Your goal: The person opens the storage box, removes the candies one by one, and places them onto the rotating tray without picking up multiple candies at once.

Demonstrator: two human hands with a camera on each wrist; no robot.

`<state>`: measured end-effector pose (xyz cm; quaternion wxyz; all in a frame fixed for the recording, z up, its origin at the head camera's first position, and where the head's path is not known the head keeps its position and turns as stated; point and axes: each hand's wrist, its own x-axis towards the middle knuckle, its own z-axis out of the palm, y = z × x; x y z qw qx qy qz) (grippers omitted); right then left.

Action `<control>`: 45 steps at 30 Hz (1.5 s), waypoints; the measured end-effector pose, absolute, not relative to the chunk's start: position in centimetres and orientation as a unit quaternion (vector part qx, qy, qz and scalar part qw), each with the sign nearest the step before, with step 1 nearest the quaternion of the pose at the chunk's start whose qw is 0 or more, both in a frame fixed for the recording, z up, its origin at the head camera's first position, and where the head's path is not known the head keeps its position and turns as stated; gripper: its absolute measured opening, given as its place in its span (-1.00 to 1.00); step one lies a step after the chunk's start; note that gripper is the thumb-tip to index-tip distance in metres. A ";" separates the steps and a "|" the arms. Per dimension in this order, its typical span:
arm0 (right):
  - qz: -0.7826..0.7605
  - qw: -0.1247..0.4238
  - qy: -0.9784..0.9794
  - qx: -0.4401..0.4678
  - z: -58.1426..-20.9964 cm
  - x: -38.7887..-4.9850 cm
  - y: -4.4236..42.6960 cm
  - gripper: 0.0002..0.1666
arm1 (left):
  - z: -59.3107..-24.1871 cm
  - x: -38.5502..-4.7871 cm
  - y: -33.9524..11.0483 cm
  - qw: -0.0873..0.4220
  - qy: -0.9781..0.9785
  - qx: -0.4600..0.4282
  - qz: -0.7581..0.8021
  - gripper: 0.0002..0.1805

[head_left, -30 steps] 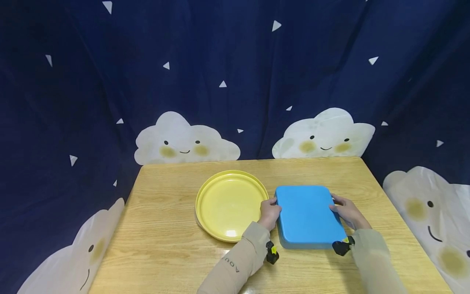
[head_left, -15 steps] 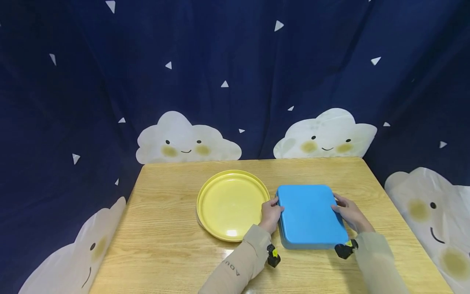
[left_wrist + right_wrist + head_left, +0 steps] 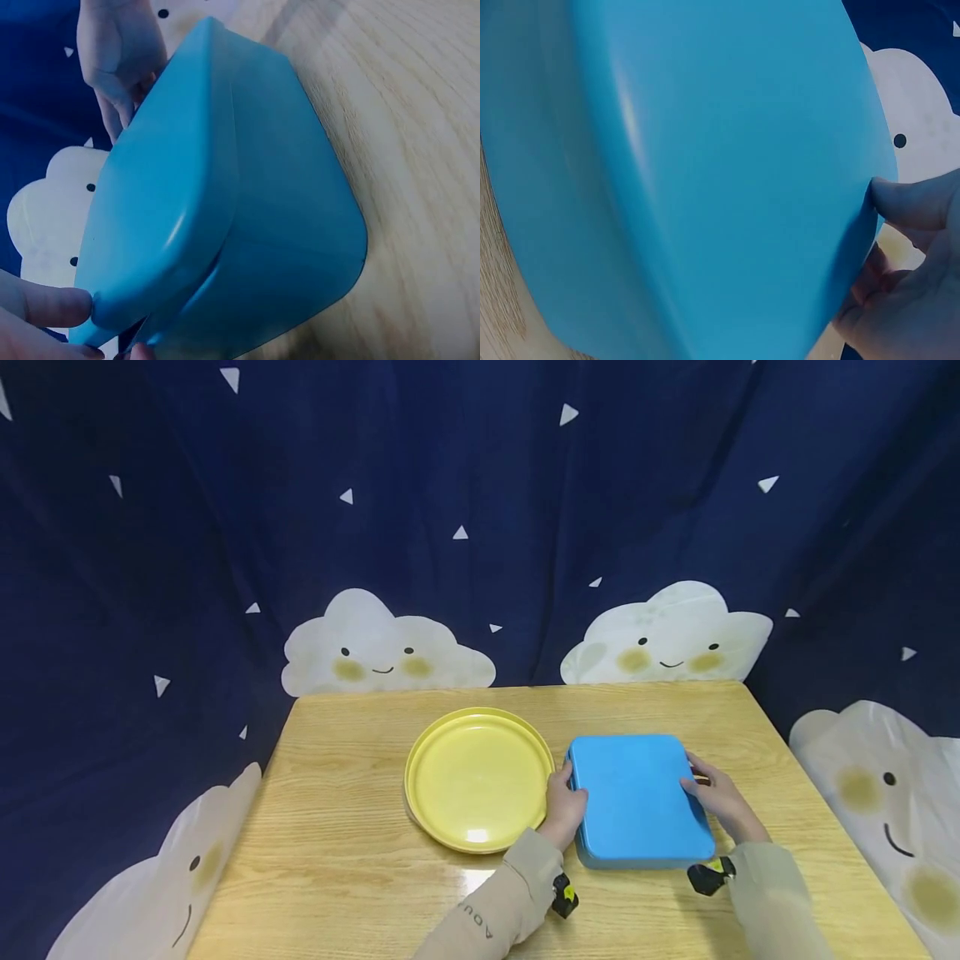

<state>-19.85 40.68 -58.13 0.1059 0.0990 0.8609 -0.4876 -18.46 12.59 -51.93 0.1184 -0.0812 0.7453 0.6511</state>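
While the box rests on the tabletop right of the plate, lid gapping beside the left hand, which pinches its edge, right hand gripping the opposite edge, I should ease both sides evenly, keeping it level.

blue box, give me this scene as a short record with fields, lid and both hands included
object: blue box with a lid, on a wooden table
lid: on the box, with a gap below its edge near the left hand
left hand: grips the lid at its left edge, thumb on top
right hand: grips the lid at its right edge, thumb on top
nearby: round yellow dish, left of the box
backdrop: navy curtain with smiling clouds and white triangles
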 end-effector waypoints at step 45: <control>-0.506 0.109 0.841 0.155 -50.6 -12.7 40.4 0.04 | -50.7 -16.1 15.0 0.050 0.749 0.008 0.660 -0.43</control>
